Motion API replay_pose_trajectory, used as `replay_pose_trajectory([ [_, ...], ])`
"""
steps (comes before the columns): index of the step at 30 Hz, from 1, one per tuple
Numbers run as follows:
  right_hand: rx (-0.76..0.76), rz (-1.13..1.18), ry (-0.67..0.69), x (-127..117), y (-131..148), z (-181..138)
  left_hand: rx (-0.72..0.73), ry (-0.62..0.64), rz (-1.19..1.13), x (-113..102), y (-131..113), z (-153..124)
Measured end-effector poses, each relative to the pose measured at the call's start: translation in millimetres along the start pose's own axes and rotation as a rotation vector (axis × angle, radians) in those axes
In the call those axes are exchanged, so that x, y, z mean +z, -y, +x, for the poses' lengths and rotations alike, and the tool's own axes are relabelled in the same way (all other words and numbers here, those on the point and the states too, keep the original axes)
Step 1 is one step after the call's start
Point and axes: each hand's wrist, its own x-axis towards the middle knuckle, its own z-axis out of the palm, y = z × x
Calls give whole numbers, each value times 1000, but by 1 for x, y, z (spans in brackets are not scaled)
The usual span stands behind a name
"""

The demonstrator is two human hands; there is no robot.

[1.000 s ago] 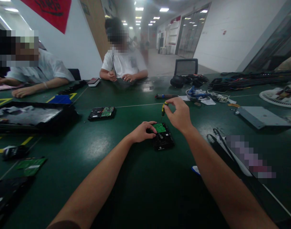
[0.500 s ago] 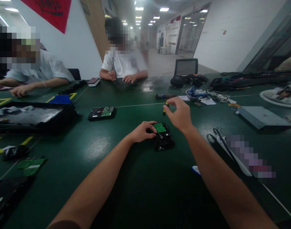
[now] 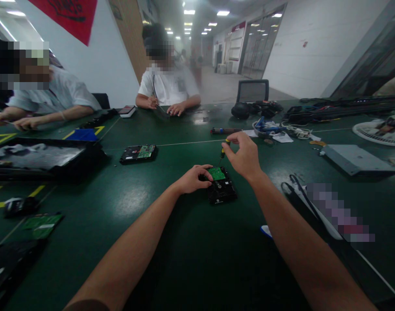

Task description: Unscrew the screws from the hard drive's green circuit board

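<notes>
A black hard drive point(image 3: 222, 188) with a green circuit board point(image 3: 216, 173) on top lies on the dark green table point(image 3: 191, 250) in front of me. My left hand point(image 3: 194, 179) grips its left far corner, fingers curled over the edge. My right hand point(image 3: 244, 155) pinches the top of a small yellow-and-black screwdriver point(image 3: 222, 151), held upright with its tip down on the far edge of the circuit board.
A second hard drive point(image 3: 138, 153) lies further left, beside a black tray point(image 3: 38, 157). Loose green boards point(image 3: 42, 224) sit at the near left. Tools, cables point(image 3: 269, 127) and a grey plate point(image 3: 356, 159) lie right. Two people sit across the table.
My right hand has shifted slightly on the screwdriver's top; the drive and my left hand stay put. The person opposite has moved their hands a little.
</notes>
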Motion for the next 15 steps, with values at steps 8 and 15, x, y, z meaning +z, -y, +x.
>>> replay_pose_trajectory([
  [8,-10,21,48,0,2,0,-8,-1,-5,0,-1,0],
  [15,-11,-9,29,0,1,0,0,3,-5,0,0,1],
])
